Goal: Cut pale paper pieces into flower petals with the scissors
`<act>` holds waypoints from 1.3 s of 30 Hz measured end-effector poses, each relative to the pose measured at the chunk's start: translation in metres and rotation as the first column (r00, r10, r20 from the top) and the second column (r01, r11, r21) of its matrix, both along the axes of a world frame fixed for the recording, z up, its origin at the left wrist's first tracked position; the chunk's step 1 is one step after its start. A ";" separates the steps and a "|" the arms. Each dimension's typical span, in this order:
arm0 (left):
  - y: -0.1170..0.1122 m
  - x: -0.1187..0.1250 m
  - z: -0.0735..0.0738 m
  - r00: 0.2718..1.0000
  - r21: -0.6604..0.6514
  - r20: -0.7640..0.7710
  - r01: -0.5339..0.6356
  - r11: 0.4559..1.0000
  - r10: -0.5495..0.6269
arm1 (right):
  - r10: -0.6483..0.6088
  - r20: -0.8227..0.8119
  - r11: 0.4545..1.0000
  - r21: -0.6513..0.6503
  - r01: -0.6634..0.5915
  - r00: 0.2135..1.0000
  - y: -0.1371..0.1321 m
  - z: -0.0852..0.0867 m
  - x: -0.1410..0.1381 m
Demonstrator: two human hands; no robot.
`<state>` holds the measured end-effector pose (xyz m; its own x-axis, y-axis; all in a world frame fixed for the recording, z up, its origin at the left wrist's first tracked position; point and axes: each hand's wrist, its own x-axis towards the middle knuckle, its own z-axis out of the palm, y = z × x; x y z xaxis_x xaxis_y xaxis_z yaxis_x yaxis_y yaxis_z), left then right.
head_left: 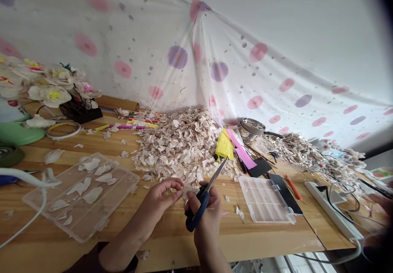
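My right hand (211, 211) grips a pair of scissors (197, 211) with dark blue handles. Their blades look closed and point up and to the right. A small pale petal-like piece (188, 190) sits between both hands, pinched by the fingers of my left hand (167, 193); my right thumb reaches to it, and much of it is hidden. Just beyond the hands rises a large heap of dried whitish petal-like pieces (184, 142). Several similar pieces (93, 195) lie on a clear plastic case (115, 201) to the left of my left hand.
Right of my hands lies a clear compartment box (265, 201), with yellow paper (225, 144) and a pink strip (242, 152) behind it. A power strip (331, 209), a metal pan (252, 126) and a blurred person's hand (382, 202) are farther right. Flowers (53, 89) stand at left.
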<state>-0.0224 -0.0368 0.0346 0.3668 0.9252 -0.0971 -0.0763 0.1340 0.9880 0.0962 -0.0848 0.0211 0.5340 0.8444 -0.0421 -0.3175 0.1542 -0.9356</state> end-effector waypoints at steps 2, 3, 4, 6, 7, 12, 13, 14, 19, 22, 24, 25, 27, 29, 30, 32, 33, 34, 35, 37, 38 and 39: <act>0.000 0.000 -0.003 1.000 -0.021 0.024 -0.011 1.000 0.011 | 0.007 0.007 1.000 -0.014 -0.007 1.000 0.002 -0.002 -0.001; 0.001 0.001 -0.004 0.999 -0.025 0.034 -0.016 1.000 0.017 | 0.011 0.011 1.000 -0.016 -0.011 1.000 0.002 -0.002 -0.001; 0.001 0.001 -0.006 0.999 -0.026 0.045 -0.022 0.999 0.023 | 0.017 0.015 1.000 -0.018 -0.017 1.000 0.003 -0.003 -0.002; 0.001 0.000 -0.008 0.997 -0.027 0.069 -0.035 0.999 0.036 | 0.028 0.023 0.999 -0.023 -0.027 0.999 0.003 -0.003 -0.003; 0.001 0.000 -0.009 0.996 -0.030 0.079 -0.041 0.999 0.043 | 0.030 0.025 0.999 -0.024 -0.030 0.999 0.003 -0.004 -0.004; 0.002 0.000 -0.007 0.995 -0.034 0.087 -0.044 0.998 0.047 | 0.032 0.023 0.999 -0.018 -0.032 0.999 0.001 -0.004 -0.003; 0.003 -0.001 -0.006 0.995 -0.032 0.083 -0.045 0.998 0.048 | 0.033 0.022 0.999 -0.016 -0.033 0.999 0.001 -0.002 -0.002; 0.003 -0.001 -0.005 0.996 -0.033 0.080 -0.049 0.998 0.051 | 0.034 0.021 0.999 -0.014 -0.034 0.999 0.001 0.000 -0.001; 0.003 0.000 0.001 0.993 -0.085 0.093 -0.059 0.995 0.067 | 0.074 0.053 0.997 -0.023 -0.073 0.996 0.000 0.009 0.004; 0.003 0.001 0.003 0.990 -0.106 0.117 -0.069 0.992 0.082 | 0.103 0.075 0.994 -0.044 -0.100 0.992 0.001 0.001 0.005; 0.003 0.001 0.003 0.987 -0.108 0.127 -0.083 0.991 0.097 | 0.123 0.076 0.991 -0.059 -0.119 0.989 0.001 -0.005 0.005; 0.003 0.002 0.003 0.985 -0.109 0.131 -0.094 0.989 0.109 | 0.131 0.070 0.990 -0.064 -0.127 0.989 0.001 -0.008 0.004; 0.002 0.002 0.001 0.984 -0.105 0.139 -0.101 0.989 0.115 | 0.133 0.036 0.989 -0.069 -0.130 0.991 0.002 -0.009 0.002; 0.001 0.002 -0.001 0.987 -0.085 0.141 -0.061 0.995 0.072 | 0.110 -0.018 0.992 -0.064 -0.111 0.994 0.002 -0.006 0.001; 0.001 0.003 -0.003 0.990 -0.071 0.137 -0.031 0.997 0.040 | 0.094 -0.040 0.994 -0.061 -0.096 0.995 0.002 -0.003 0.000; -0.001 0.004 -0.006 0.994 -0.048 0.110 0.004 0.999 0.001 | 0.069 -0.063 0.996 -0.047 -0.073 0.996 0.002 0.000 -0.001; -0.002 0.004 -0.007 0.996 -0.042 0.094 0.000 0.999 0.003 | 0.065 -0.066 0.997 -0.038 -0.068 0.996 0.003 0.002 -0.002; -0.002 0.005 -0.008 0.997 -0.036 0.080 -0.009 0.999 0.012 | 0.067 -0.064 0.997 -0.031 -0.070 0.996 0.003 0.002 -0.003; -0.002 0.006 -0.009 0.997 -0.031 0.069 -0.021 0.999 0.023 | 0.072 -0.059 0.997 -0.028 -0.074 0.996 0.004 0.002 -0.003; -0.002 0.006 -0.009 0.997 -0.028 0.069 -0.038 0.999 0.040 | 0.087 -0.042 0.996 -0.028 -0.089 0.995 0.005 0.000 -0.003; -0.001 0.006 -0.009 0.996 -0.030 0.079 -0.045 0.999 0.048 | 0.101 -0.031 0.994 -0.030 -0.102 0.994 0.005 -0.002 -0.002; 0.000 0.006 -0.009 0.994 -0.034 0.092 -0.056 0.998 0.058 | 0.121 -0.016 0.992 -0.032 -0.121 0.993 0.003 -0.003 0.000</act>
<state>-0.0164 -0.0367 0.0260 0.3223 0.9419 -0.0946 -0.1761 0.1578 0.9716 0.0960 -0.0813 0.0177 0.4274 0.9008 -0.0772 -0.3447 0.0834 -0.9350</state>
